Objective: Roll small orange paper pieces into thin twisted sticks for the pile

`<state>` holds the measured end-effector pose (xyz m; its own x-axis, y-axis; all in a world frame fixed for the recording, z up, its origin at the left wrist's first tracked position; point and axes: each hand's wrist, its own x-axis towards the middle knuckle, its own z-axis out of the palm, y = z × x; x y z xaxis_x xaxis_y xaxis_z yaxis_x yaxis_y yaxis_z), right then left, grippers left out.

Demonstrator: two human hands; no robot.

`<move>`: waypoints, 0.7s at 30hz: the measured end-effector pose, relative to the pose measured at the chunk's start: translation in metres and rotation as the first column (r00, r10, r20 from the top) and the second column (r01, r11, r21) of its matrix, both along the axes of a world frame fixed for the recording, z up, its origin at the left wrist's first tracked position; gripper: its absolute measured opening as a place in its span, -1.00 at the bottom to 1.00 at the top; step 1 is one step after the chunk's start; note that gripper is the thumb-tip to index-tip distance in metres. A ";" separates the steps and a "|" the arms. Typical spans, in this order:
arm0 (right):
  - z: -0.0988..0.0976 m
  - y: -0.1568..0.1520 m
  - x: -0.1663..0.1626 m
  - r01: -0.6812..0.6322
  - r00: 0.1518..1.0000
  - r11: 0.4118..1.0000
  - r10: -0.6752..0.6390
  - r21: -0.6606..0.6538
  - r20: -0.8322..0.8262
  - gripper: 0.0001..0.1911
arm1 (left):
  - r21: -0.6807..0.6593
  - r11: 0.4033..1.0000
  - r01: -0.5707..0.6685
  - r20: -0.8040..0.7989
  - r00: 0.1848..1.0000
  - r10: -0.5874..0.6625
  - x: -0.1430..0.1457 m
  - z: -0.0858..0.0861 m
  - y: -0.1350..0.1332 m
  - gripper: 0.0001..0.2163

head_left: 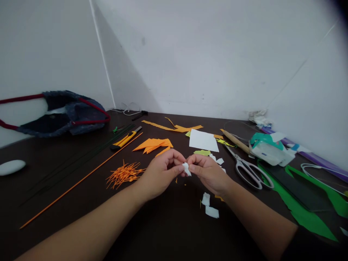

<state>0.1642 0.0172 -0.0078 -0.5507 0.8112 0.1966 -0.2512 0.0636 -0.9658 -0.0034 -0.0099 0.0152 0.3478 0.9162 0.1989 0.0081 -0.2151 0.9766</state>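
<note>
Between my hands, over the middle of the dark table, is a small crumpled piece of white paper [186, 169]. My left hand [164, 170] pinches it from one side, and my right hand [208, 170] pinches it from the other. Both sets of fingertips nearly meet around it. Small white paper scraps [211, 211] lie below my right wrist. Left of my left hand sits a pile of thin orange twisted strands [125, 174]. Behind it are pointed orange paper pieces [152, 144]. A white paper square [202, 140] lies beyond my right hand.
Scissors [248, 169] lie right of my right hand, near a teal-and-white packet [272, 148] and green paper [304, 214]. At left are a yellow utility knife [125, 139], a long orange stick [81, 180], dark wires [89, 154], a white oval object [12, 167] and a dark bag [62, 116].
</note>
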 end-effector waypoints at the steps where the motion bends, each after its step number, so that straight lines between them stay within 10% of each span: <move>1: 0.000 0.000 0.000 0.006 1.000 1.000 -0.006 0.002 0.014 -0.93 | -0.002 1.000 -0.005 -0.002 1.000 0.005 0.000 0.000 0.000 -0.92; 14: -0.001 -0.001 0.001 0.150 0.930 0.968 -0.207 0.202 0.305 -0.92 | 0.037 0.997 -0.070 -0.272 0.959 0.077 -0.005 0.000 0.000 -0.86; 21: 0.006 -0.005 0.001 0.249 0.872 0.845 -0.408 0.473 0.271 -0.96 | 0.134 0.985 -0.109 -0.354 0.923 0.150 -0.004 0.005 0.000 -0.85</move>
<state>0.1653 0.0119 -0.0022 -0.3614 0.8426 0.3994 0.2042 0.4894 -0.8478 -0.0070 -0.0096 0.0198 0.2949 0.9376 0.1842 0.3909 -0.2942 0.8721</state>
